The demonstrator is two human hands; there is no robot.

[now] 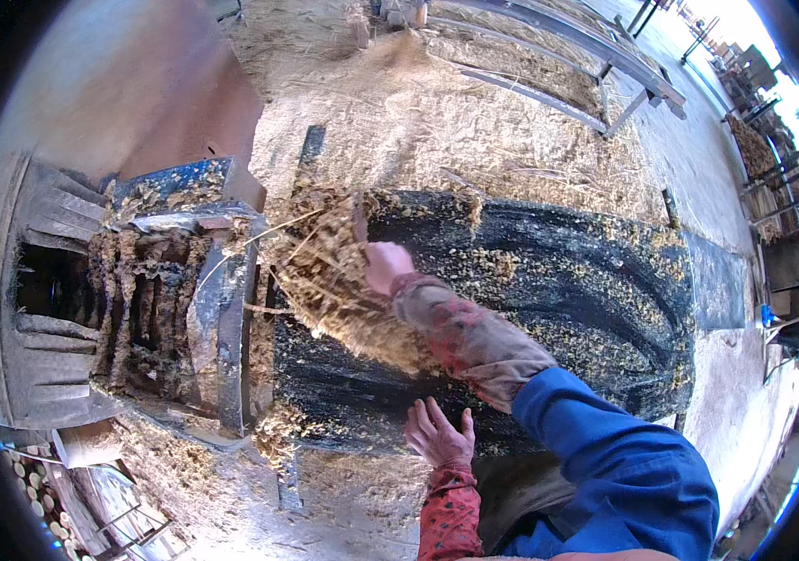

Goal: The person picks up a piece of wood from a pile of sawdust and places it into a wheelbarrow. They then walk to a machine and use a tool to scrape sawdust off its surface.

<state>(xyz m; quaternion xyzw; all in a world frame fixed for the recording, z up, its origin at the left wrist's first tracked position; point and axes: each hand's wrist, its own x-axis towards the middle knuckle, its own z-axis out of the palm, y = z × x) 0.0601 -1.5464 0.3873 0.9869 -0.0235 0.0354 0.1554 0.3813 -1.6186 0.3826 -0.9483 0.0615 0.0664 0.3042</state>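
My right hand (386, 266) is closed on the near end of a thin brown strip (358, 219), possibly a wooden scraper; most of it is hidden. The strip presses against a heap of wood shavings and bark shreds (332, 270), with long splinters sticking out. Under the heap lies a black, worn table top (567, 280) streaked with wood crumbs. My left hand (439, 433) rests at the table's near edge, fingers apart and nothing in it. Left of the heap is a machine's infeed opening (154, 308), its ridged rollers clogged with shreds.
A blue metal edge (171, 184) and a brown housing (182, 105) flank the opening. Sawdust covers the floor (511, 133) beyond the table. A metal frame (553, 49) stands at the back. Stacked logs (38, 491) lie at lower left.
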